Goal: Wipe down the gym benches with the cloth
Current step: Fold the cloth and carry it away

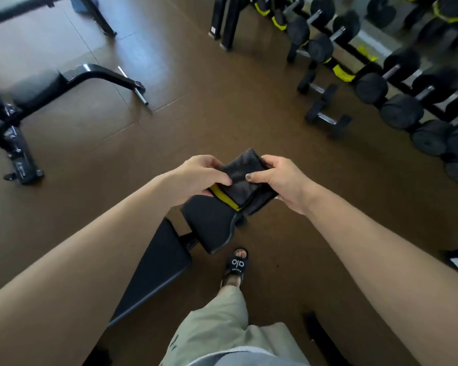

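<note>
1. The left hand (198,178) and right hand (280,180) each pinch a side of the folded dark cloth (245,178), thumbs on top, held in the air at centre.
2. A black bench (169,262) lies below the cloth, toward 7 o'clock.
3. Another bench (37,87) stands at 10 o'clock.
4. The dumbbell rack (397,83) runs at 2 o'clock.

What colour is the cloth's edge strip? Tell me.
Yellow, on a dark grey cloth; the head view shows it.

Below my hands the bench (159,262) blocks the way down. Bare floor (196,122) ahead gives me open room. The dumbbell rack (397,83) walls my right; a second bench (35,91) stands far left.
</note>
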